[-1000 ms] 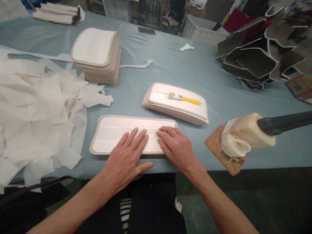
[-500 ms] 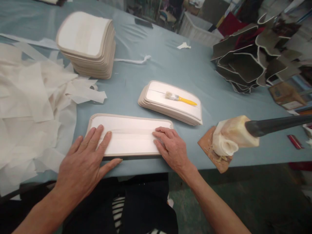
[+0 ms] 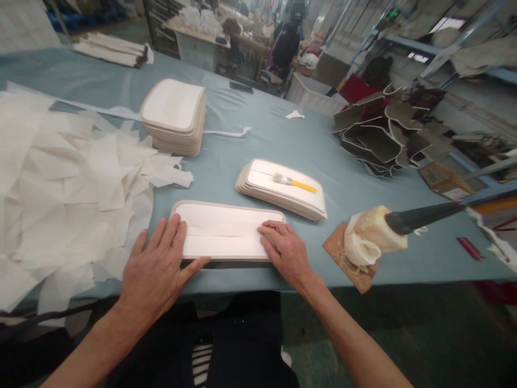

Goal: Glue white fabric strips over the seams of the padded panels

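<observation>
A long white panel with rounded corners and a beige border [image 3: 222, 229] lies near the table's front edge, a crease running along its middle. My left hand [image 3: 155, 264] rests flat over its left end, fingers stretched out and thumb along the front edge. On the right end lies my right hand [image 3: 286, 250], its slightly bent fingers apart on the surface. Just behind is a stack of similar panels [image 3: 283, 202], with a yellow-handled brush [image 3: 297, 184] lying on top.
Loose pale strips [image 3: 81, 188] cover the left side of the table [image 3: 242, 148]. Behind them stands a taller stack of squarish panels [image 3: 173, 118]. A glue-crusted container with a black nozzle [image 3: 374, 229] sits at right on a brown board [image 3: 337, 245]. Dark curved pieces [image 3: 379, 134] are piled farther back.
The head view has tilted up, bringing more of the room into sight. My left hand has shifted toward the panel's left end; my right hand stays on the right end.
</observation>
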Demonstrator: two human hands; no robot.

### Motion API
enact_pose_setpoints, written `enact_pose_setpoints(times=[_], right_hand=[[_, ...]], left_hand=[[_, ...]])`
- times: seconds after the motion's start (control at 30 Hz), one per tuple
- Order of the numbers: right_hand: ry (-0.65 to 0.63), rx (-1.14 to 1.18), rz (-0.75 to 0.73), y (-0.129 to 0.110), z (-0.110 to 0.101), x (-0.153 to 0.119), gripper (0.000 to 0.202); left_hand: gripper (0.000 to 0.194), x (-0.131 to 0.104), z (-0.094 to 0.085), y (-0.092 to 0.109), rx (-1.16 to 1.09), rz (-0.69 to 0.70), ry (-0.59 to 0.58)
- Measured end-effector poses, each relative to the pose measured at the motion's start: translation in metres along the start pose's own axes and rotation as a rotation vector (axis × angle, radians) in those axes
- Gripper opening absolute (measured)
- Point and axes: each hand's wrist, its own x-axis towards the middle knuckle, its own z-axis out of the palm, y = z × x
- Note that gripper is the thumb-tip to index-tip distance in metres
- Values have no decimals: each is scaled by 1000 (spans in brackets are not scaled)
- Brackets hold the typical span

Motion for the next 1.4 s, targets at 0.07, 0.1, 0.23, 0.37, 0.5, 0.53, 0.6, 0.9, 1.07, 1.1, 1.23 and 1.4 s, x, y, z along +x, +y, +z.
enact_pose_setpoints(times=[0.07,0.1,0.23,0.37,0.5,0.53,0.6,0.9,1.07,1.1,1.23,1.4], right_hand=[[-7,-11,-4,0,-1,1,27],[-11,-14,-6,0,-1,1,26],[-33,-19,-2,-1,-3,3,25],[-37,-39,1,-2,-4,3,25],[-36,-62,-4,-4,-5,4,26],[-35,-63,-3,-4,-5,4,26],[-35,-60,2,-4,-5,3,27],[-109,-104,-12,-7,-17,9,27],[-147,-104,-130,-29,-20,23,38],[-154,-86,-176,-34,-16,24,46],[-258,-36,-247,-44,5,23,73],[-316,-83,-198,-26,8,10,82]], left_hand=[[96,1,-3,-1,-3,-10,-12],[96,1,-5,-3,-3,-18,-14],[99,0,-10,-8,-9,-44,-2],[96,6,-11,10,-34,51,41],[86,23,-4,54,-81,278,4],[85,27,-2,63,-88,301,-18],[83,33,3,72,-81,302,-57],[86,24,7,36,-19,278,-62],[85,25,7,38,-65,272,-62],[84,25,7,38,-68,273,-62],[79,25,9,36,-66,284,-63],[77,19,8,20,-82,297,-75]])
